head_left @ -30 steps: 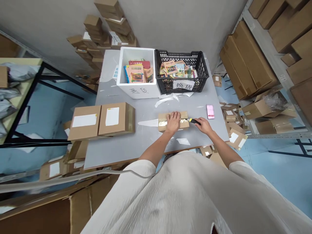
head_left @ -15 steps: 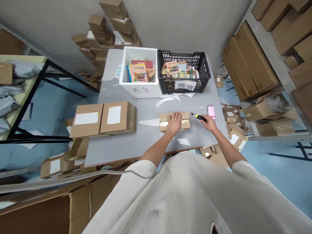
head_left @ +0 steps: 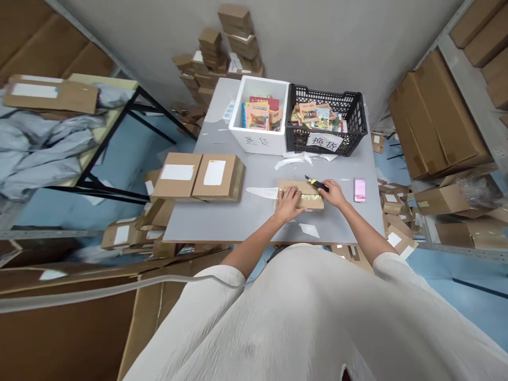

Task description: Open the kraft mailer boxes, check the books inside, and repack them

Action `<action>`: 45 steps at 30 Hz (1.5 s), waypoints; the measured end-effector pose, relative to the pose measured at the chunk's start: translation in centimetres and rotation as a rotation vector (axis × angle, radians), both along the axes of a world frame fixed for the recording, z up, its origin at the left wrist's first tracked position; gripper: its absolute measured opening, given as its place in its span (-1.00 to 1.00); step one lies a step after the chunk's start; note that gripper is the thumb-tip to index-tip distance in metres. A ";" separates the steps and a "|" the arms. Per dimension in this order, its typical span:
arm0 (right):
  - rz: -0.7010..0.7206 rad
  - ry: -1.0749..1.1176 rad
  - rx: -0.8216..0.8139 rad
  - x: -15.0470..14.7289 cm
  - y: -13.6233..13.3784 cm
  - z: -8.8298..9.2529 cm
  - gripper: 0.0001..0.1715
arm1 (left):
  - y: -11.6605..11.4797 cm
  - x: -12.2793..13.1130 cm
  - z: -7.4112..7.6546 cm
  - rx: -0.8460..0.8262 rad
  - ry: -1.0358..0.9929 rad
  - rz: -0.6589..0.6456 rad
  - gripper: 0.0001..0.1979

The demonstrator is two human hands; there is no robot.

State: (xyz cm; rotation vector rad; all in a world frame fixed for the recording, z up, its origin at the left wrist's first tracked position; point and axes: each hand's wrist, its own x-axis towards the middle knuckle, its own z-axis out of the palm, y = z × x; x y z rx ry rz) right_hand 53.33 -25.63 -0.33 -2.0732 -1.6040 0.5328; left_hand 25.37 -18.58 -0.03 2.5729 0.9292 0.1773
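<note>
A small cardboard box (head_left: 310, 200) with shiny clear tape lies on the grey table before me. My left hand (head_left: 287, 206) grips its left part, the fingers on top and the thumb along the near side. In my right hand (head_left: 334, 193) is a black and yellow utility knife (head_left: 318, 185), its blade pointing up and left above the box's far edge. The fingers of that hand are at the box's right end. A strip of white paper (head_left: 262, 192) lies by the box's left end, and a white scrap (head_left: 308, 230) lies nearer me.
Behind stand a white foam bin (head_left: 257, 146) and a black crate (head_left: 291, 138), both holding books. Two larger cardboard boxes (head_left: 179, 186) sit at the table's left. A phone (head_left: 359, 190) lies to the right. Stacked boxes and shelves (head_left: 468, 58) surround the table.
My view has turned left. My right hand has brought the knife from beside the box to its right end. My left hand has shifted from the box's middle to its left part.
</note>
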 end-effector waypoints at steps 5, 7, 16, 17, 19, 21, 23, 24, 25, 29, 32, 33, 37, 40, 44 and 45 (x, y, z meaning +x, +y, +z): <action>0.085 -0.069 -0.134 -2.4 2.9 0.8 -0.48 | -0.4 -1.8 -0.3 0.016 0.042 0.046 -0.49; 0.059 -0.085 -0.169 -2.8 2.8 1.1 -0.46 | -0.1 -2.1 -0.4 0.017 0.069 0.083 -0.60; 0.042 0.066 -0.150 -4.7 -1.0 0.9 -0.48 | 3.1 -2.0 -1.1 -0.148 0.037 0.271 -0.72; 0.032 0.104 -0.144 -5.2 -1.4 0.7 -0.50 | 3.3 -1.9 -1.1 -0.148 0.025 0.277 -0.72; 0.019 0.190 -0.131 -6.1 -2.1 0.5 -0.52 | 3.7 -1.7 -1.0 -0.148 0.021 0.275 -0.73; 0.009 0.267 -0.121 -6.6 -2.7 0.3 -0.54 | 3.8 -1.5 -0.8 -0.142 0.039 0.263 -0.71; -0.020 0.317 -0.118 -6.6 -3.1 0.3 -0.54 | 3.7 -1.1 -0.4 -0.104 0.048 0.263 -0.68; -0.046 0.330 -0.119 -6.4 -3.3 0.3 -0.53 | 3.5 -0.7 -0.2 -0.082 0.046 0.269 -0.67; -0.079 0.332 -0.118 -6.1 -3.4 0.3 -0.52 | 3.1 -0.2 0.0 -0.062 0.041 0.279 -0.65; -0.212 0.285 -0.070 -4.8 -3.0 0.2 -0.49 | 1.0 2.7 0.5 -0.083 0.051 0.250 -0.35; -0.220 0.270 -0.004 -4.2 -2.5 -0.1 -0.48 | -0.4 4.3 0.3 -0.108 0.072 0.180 -0.09; -0.211 0.264 0.012 -4.0 -2.4 -0.2 -0.48 | -0.6 4.5 0.1 -0.120 0.081 0.153 -0.05; -0.220 0.208 0.027 -3.7 -2.2 -0.4 -0.46 | 0.2 3.7 -0.3 -0.146 0.152 -0.004 0.06; -0.262 0.235 0.018 -3.8 -2.1 -0.4 -0.47 | 1.7 2.1 -0.2 -0.116 0.177 -0.197 0.10; -0.287 0.437 -0.042 -4.6 -1.9 -0.4 -0.47 | 3.0 0.4 0.1 -0.074 0.136 -0.287 0.04; -0.295 0.490 -0.060 -4.9 -1.8 -0.4 -0.47 | 3.1 0.2 0.2 -0.063 0.124 -0.273 -0.02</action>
